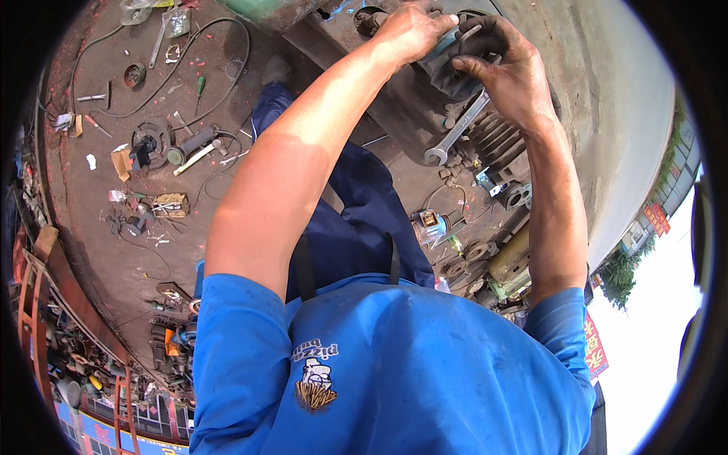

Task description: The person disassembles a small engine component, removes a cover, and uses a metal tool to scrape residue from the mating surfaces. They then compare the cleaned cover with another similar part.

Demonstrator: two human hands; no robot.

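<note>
Blue work shirt [394, 371] and dark trousers [356, 220] filled the foreground as a person leaned over a grimy engine block [425, 114] at an open-air repair yard. Both bare arms reached forward to a dark, round engine part [459, 64] seated at the top of the block. The left hand [409, 30] lay over the part's near edge, fingers curled down against it, apparently to steady it. The right hand [512, 72] cupped the far side, thumb and fingers clamped around the rim as though bracing or turning it. Neither hand held a tool.

Just beneath the right wrist, a steel open-ended wrench [459, 129] rested at a slant on the block beside the finned cylinder [497, 140], kept within easy reach. Loose fittings and small metal parts [470, 265] crowded the ledge below.

Farther left, the oil-stained ground [98, 227] was strewn with more work: a round pulley-like disc [152, 140], a green-handled screwdriver [200, 85], a black cable [220, 45] looping across the dirt and a small cardboard box [171, 205], all well apart from the hands.
</note>
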